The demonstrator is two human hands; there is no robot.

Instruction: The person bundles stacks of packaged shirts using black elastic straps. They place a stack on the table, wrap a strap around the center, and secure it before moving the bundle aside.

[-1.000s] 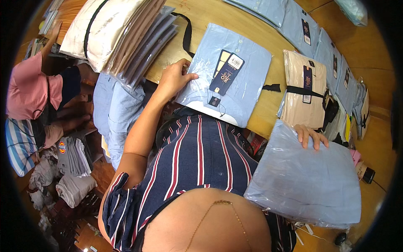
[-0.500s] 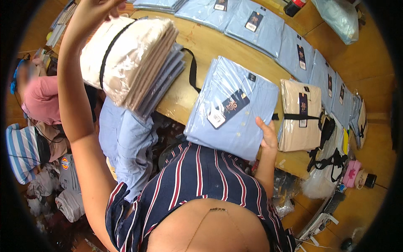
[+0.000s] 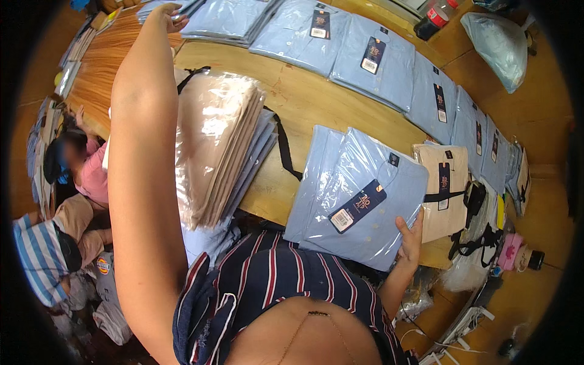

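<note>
Your right hand point(image 3: 410, 240) pinches the front shirt point(image 3: 389, 204) at its edge; your left hand point(image 3: 171, 18), at the far shirts point(image 3: 193, 8), shows no certain grip. A bagged row point(image 3: 372, 67) is already laid out; the front shirt lies outside it, near you.

Folded blue shirt point(image 3: 389, 213), plastic-wrapped (navy tag point(image 3: 358, 206) aslant), overlapping another packet point(image 3: 314, 182)

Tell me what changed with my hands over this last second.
Your left hand let go of the blue shirt packages in front of you and reached far left toward the blue row. Your right hand came in from the right, now holding their right edge. The beige stack stayed put.
</note>
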